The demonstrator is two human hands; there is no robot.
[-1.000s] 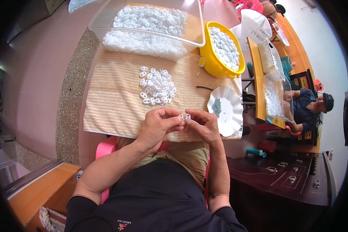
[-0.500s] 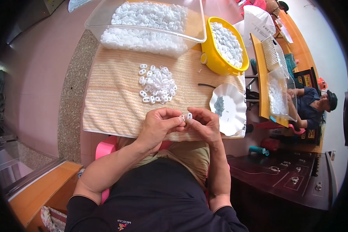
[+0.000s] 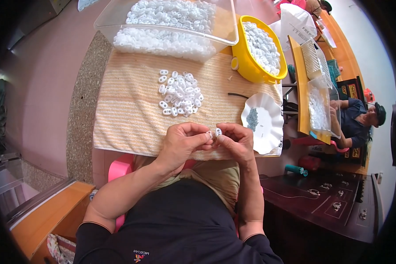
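Observation:
Over the near edge of the striped towel (image 3: 132,101), both hands meet with fingertips almost touching. Thumb and fingers of my left hand (image 3: 185,143) pinch a small white part with an opening (image 3: 210,133); its exact kind is too small to make out. My right hand (image 3: 237,143) grips an oval white plastic piece with two holes (image 3: 218,131), held upright beside that part. Just beyond my hands lies a loose pile of similar two-hole pieces (image 3: 180,93). To the right, a scalloped white plate (image 3: 273,119) carries a small heap of grey bits (image 3: 252,119).
A clear bin (image 3: 118,33) of white pieces stands at the back, beside a yellow tub (image 3: 246,66) holding more. A short black strip (image 3: 238,94) lies near the plate. At right, a co-worker (image 3: 358,116) sits by another clear box (image 3: 318,110); a dark table (image 3: 312,211) stands nearer.
The view has shifted slightly, and my hands keep nearly the same pose. Both still pinch their white parts, with my right hand a touch farther right.

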